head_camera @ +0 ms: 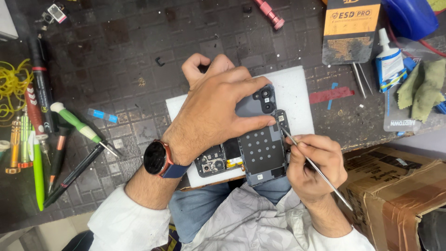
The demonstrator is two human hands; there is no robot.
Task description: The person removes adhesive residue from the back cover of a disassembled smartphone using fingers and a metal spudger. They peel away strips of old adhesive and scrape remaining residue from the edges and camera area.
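Item: opened dark grey smartphone point(260, 151) with its matte back plate exposed, laid on a white rectangular foam pad point(297, 95) on a dark, worn, grid-patterned work mat point(130, 56). A grey plastic rear cover point(260, 100) with round camera cut-outs is seen lifted at the upper end of the phone.

Left hand point(216, 109): spread flat over the cover and phone, fingers pressed down, thumb curled away. A round black smartwatch point(155, 158) on a blue and copper strap is worn at the wrist.

Right hand point(313, 165): closed in a pen grip on a thin, straight metal pry tool point(311, 162), whose tip is set at the phone's right edge, near the left fingertip.

Surroundings: a green-handled screwdriver point(76, 122) and black pens are laid to the left; a coil of yellow wire point(11, 83) lies at the far left; a white glue bottle point(389, 60), an olive cloth point(425, 88) and a brown cardboard box point(399, 195) are placed to the right.
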